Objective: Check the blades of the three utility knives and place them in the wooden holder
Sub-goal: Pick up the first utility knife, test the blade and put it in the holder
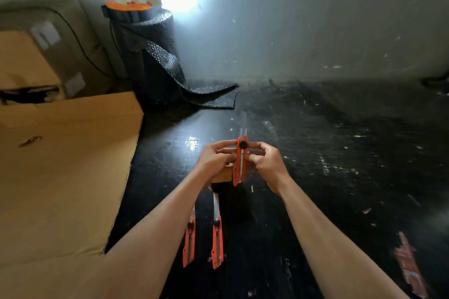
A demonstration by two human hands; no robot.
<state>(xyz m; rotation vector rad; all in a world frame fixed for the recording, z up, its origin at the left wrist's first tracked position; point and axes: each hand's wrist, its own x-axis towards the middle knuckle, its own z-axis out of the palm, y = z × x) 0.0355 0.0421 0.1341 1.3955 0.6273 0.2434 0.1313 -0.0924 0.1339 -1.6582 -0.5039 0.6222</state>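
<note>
My left hand (pixel 215 158) and right hand (pixel 266 161) pinch the raised red knife (pixel 240 160), blade extended, above the wooden holder (pixel 222 176). Two more knives (pixel 217 243) lie nearer me on the table (pixel 340 153).

Two knives (pixel 204 240) lie before the holder (pixel 221 175).

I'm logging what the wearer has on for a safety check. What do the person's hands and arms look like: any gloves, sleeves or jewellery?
Both arms are bare from as far up as the frame shows: no sleeves in view. The left hand and right hand wear no gloves. No watch, wristband or ring shows, though the picture is slightly blurred.
</note>
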